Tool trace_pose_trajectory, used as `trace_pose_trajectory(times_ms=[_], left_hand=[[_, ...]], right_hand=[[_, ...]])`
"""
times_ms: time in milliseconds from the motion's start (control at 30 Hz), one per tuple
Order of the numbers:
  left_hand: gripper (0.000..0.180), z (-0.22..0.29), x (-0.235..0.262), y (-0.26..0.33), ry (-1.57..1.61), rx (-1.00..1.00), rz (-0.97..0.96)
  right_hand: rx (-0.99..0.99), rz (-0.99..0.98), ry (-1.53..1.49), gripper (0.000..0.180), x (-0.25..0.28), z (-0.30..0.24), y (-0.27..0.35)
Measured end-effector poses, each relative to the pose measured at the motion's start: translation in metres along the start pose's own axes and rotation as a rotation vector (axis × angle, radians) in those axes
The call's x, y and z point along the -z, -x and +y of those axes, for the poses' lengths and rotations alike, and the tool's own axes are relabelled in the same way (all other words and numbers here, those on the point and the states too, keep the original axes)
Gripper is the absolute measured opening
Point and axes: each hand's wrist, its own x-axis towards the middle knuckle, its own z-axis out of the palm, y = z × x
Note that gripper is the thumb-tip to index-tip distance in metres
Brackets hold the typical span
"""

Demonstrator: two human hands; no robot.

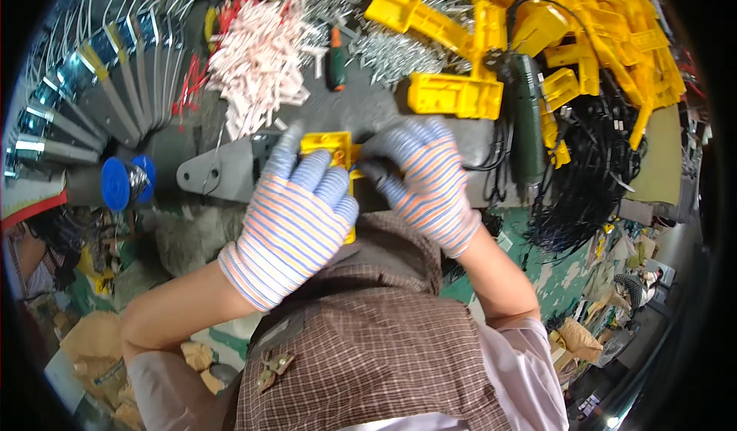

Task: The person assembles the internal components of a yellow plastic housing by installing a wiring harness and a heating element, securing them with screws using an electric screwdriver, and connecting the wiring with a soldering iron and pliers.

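Observation:
Striped work gloves cover both hands. My left hand (301, 220) is closed on a yellow plastic housing (328, 141), with the fingers bent over its near side. Part of that housing is hidden under the glove. Close by on the right, my right hand (430, 178) has its thumb and fingers drawn together at the housing's right edge. What those fingertips hold, if anything, is too small to make out. Left of the housing lies a grey tapered part (230, 168) with holes at its end, its other end partly behind my left hand.
A green-and-orange screwdriver (337, 62) lies beyond my hands, near pale pink strips (257, 62) and loose screws (391, 55). Yellow housings (457, 95) are heaped at far right beside a green corded power tool (527, 120) and black cables (591, 178). A blue spool (127, 183) stands left.

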Motion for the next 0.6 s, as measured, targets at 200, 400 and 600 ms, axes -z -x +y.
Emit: trace_pose_trajectory(times_ms=[200, 400, 600], left_hand=[[0.037, -0.014, -0.011, -0.001, 0.059, 0.081, 0.099], [0.041, -0.012, -0.004, -0.011, -0.119, 0.027, 0.015], [0.042, -0.013, -0.002, -0.015, -0.144, 0.002, 0.001]], right_hand=[[0.349, -0.018, 0.205, 0.025, 0.017, 0.012, 0.013], [0.386, -0.082, 0.712, 0.029, 0.113, 0.033, -0.051], [0.56, -0.362, 1.303, 0.027, 0.105, 0.07, -0.075]])
